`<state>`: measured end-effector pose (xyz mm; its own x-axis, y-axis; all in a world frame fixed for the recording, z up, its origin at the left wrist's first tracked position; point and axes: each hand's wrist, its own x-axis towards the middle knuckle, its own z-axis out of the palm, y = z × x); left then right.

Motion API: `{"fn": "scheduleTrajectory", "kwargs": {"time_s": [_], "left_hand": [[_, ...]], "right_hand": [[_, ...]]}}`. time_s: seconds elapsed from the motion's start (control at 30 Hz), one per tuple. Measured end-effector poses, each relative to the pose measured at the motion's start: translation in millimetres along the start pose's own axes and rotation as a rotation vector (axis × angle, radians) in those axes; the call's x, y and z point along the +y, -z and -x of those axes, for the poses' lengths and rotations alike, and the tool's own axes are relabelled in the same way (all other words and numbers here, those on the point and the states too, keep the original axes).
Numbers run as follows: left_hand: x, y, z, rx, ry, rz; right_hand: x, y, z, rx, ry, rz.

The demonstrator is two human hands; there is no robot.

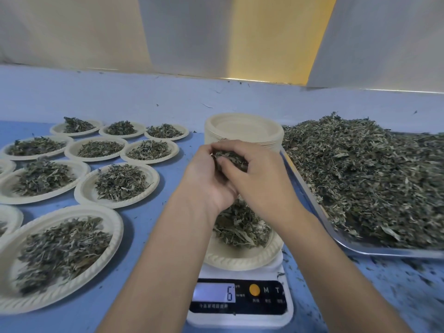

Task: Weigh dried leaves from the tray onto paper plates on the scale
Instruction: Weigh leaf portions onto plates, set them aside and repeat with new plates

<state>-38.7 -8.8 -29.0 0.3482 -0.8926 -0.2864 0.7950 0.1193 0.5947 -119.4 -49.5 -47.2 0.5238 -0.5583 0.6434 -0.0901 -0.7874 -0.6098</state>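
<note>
Dried-leaf clump (231,159): held above the plate on the scale, cupped between both hands. Left hand (204,181) and right hand (260,181) touch, fingers curled round the clump.

Paper plate (240,259): sits on the scale (240,317), partly under the hands, holding a small leaf heap (240,227). Display (215,292) shows 6.

Metal tray (360,249): just right of the scale, piled high with loose leaves (372,176).

Stack of empty plates (243,129): behind the hands, beside the tray.

Filled plates (120,182): in rows to the left on the blue table (177,150), each carrying a leaf portion.
</note>
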Motion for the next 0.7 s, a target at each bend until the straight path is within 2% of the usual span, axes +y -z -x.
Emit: {"fn": "scheduleTrajectory", "kwargs": {"time_s": [0.1,0.27,0.47,0.57,0.7], "left_hand": [[2,3,-2,0.026,-0.005,0.031],[3,5,-1,0.034,-0.027,0.016],[5,6,-3,0.042,-0.038,0.041],[8,8,-4,0.052,-0.053,0.033],[10,9,-2,0.055,-0.062,-0.086]], "right_hand": [[2,0,0,-0.024,-0.025,0.104],[7,1,-1,-0.065,-0.043,0.008],[7,4,-5,-0.009,-0.227,-0.345],[9,10,-6,0.019,-0.221,-0.258],[7,8,-3,-0.043,-0.18,-0.093]]}}
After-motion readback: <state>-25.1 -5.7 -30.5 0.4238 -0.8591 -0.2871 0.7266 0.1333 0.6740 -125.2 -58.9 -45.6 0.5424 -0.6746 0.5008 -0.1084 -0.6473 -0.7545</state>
